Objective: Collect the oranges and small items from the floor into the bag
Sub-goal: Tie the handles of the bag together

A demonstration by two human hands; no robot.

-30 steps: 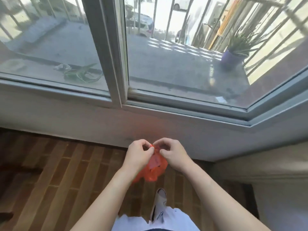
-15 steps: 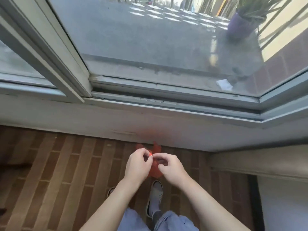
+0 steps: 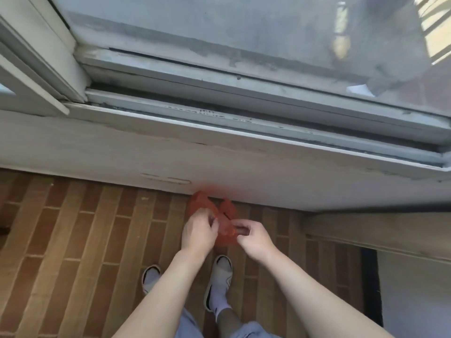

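From the head view we look down along both bare forearms, which reach forward and meet in front of us above the floor (image 3: 73, 240). Our left hand (image 3: 199, 234) has its fingers curled in and pinches the near edge of the bag (image 3: 225, 229), knuckles turned up toward the camera. Our right hand (image 3: 253, 237) sits just beside it, thumb and forefinger nipping the bag's other side, the remaining fingers loosely bent. The bag is thin, orange-red, translucent plastic, crumpled and bunched between the two hands; two twisted handle ends stick up past the fingers toward the white sill (image 3: 170, 157) of the sliding window (image 3: 219, 25). It hangs in the air above the brick-patterned floor, close to the base of the sill. We cannot tell what lies inside it, since the plastic is gathered tight and the hands cover part of it. Below the hands stand our two feet in white slippers (image 3: 220, 274).
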